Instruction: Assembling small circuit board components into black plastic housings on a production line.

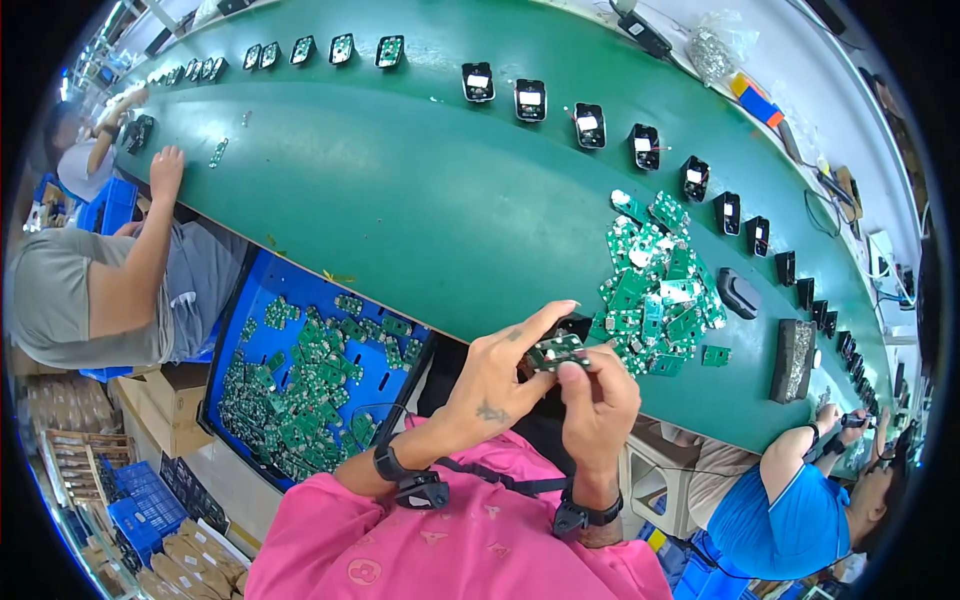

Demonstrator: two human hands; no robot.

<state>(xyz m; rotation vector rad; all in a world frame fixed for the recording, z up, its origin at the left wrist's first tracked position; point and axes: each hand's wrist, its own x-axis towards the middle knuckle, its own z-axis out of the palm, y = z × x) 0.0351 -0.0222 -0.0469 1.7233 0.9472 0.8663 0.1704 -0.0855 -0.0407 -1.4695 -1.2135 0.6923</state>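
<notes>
While the fingers of both hands pinch it from either side, a small green circuit board (556,351) sits between them, raised above the near edge of the table (400,200). The left hand (497,375) has its thumb and curled fingers closed on the board's left end, with the index finger stretched out straight above it. The right hand (597,392) is closed on the board's right end, thumb pressed on its near face. Both wrists wear dark bands with small black devices, and pink sleeves (450,540) cover the arms below them.

Just beyond the hands, on the green table, lies a loose pile of green circuit boards (655,285), with one single board (715,355) lying apart at its right. A black oblong housing (738,293) rests near the pile, and a dark tray (795,360) stands farther right. To the left of the hands, below the table edge, a blue bin (260,300) holds many more scattered green boards. Along the far side of the table runs a curved row of small black units (590,125), some with white fronts, others carrying green boards.

At the left a person in a grey shirt (60,300) rests a hand on the table. At the lower right another person in a blue shirt (780,520) works at the table edge.
</notes>
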